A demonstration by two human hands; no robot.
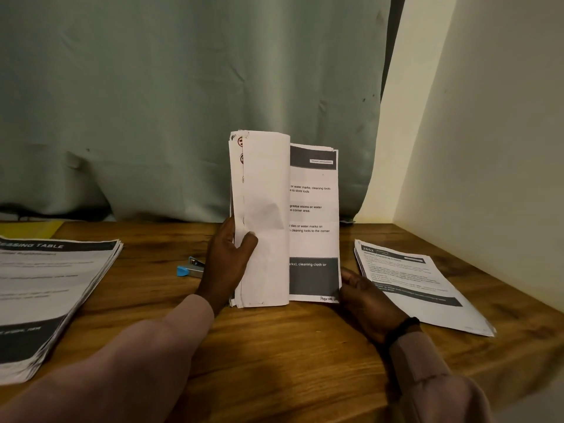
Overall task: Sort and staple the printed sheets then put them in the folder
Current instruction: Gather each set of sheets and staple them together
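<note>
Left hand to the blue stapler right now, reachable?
Probably not without letting go: the left hand grips the upright sheaf of sheets. The stapler lies on the table just left of that hand, nothing between them.

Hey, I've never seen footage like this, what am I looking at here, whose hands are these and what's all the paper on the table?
No machine here: a person wears a camera on the head, looking down at their own two hands. The left hand grips a bundle of printed sheets stood upright on the wooden table, some pages folded back. The right hand steadies its lower right corner. A stack of sheets lies at the left, another stack at the right. A blue stapler lies behind the left hand.
</note>
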